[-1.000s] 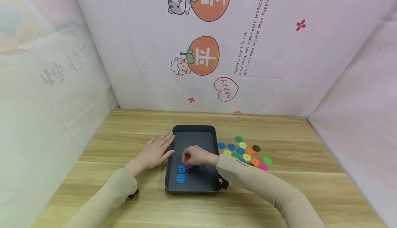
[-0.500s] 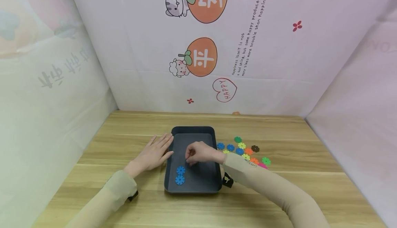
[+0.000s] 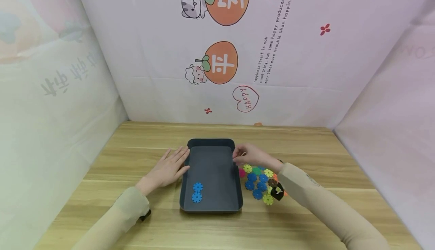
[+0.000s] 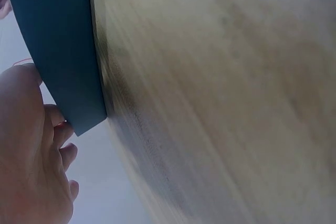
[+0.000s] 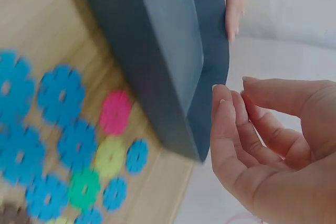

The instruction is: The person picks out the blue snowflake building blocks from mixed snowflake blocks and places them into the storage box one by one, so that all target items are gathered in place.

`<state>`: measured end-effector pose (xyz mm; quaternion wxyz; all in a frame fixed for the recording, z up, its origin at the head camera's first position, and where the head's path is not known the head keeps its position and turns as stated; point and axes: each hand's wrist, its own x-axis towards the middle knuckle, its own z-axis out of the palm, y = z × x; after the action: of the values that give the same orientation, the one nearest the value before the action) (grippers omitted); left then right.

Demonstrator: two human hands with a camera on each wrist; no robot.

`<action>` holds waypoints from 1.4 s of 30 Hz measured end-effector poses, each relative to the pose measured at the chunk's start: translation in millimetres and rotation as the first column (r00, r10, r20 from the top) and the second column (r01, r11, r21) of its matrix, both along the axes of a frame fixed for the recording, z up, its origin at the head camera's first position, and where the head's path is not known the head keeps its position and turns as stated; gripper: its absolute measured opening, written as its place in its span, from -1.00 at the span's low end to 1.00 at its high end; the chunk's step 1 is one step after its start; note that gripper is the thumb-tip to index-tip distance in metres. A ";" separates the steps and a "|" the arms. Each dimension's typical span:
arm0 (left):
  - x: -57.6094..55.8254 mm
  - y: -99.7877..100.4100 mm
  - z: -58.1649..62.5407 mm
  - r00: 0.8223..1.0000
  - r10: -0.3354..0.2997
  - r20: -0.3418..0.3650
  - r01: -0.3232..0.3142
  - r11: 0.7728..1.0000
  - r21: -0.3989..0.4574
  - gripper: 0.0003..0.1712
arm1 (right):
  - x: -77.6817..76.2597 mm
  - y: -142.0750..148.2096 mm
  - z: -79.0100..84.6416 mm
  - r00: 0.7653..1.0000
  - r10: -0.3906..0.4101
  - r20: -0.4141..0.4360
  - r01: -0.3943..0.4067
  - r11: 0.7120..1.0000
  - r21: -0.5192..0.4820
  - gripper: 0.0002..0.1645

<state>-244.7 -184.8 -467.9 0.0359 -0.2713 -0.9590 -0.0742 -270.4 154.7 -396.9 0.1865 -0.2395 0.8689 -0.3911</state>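
Note:
My left hand (image 3: 164, 170) rests its straight fingers on the left rim of a dark grey tray (image 3: 214, 178). In the left wrist view, the fingertips touch the top edge of the tray's side wall (image 4: 58, 40). Two blue notched plastic discs (image 3: 197, 192) lie one above the other, edges meeting, in the tray's near left part. Over the tray's right rim hovers my right hand (image 3: 255, 156), its fingers loosely bent. The right wrist view shows nothing held between thumb and fingertips (image 5: 223, 108).
Right of the tray lies a scatter of notched discs, among them blue discs (image 3: 252, 177), a yellow disc (image 3: 267, 199), a green disc (image 5: 84, 188) and a pink disc (image 5: 115, 112). The right forearm covers part of them. White printed cloth walls (image 3: 153, 53) enclose the wooden table (image 3: 153, 227).
My right hand has let go of the upper blue disc and moved right, from inside the tray to its right rim. The left hand stays on the left rim.

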 end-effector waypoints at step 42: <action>1.0 -1.3 0.6 1.000 -0.006 0.000 0.006 1.000 -0.011 -0.23 | -11.5 78.5 -38.1 0.982 -0.102 -0.158 0.150 0.933 0.328 -0.81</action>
<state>-243.7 -186.2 -467.3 0.0342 -0.2743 -0.9585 -0.0690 -281.9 233.2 -435.1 0.1390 -0.1739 0.9475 -0.2295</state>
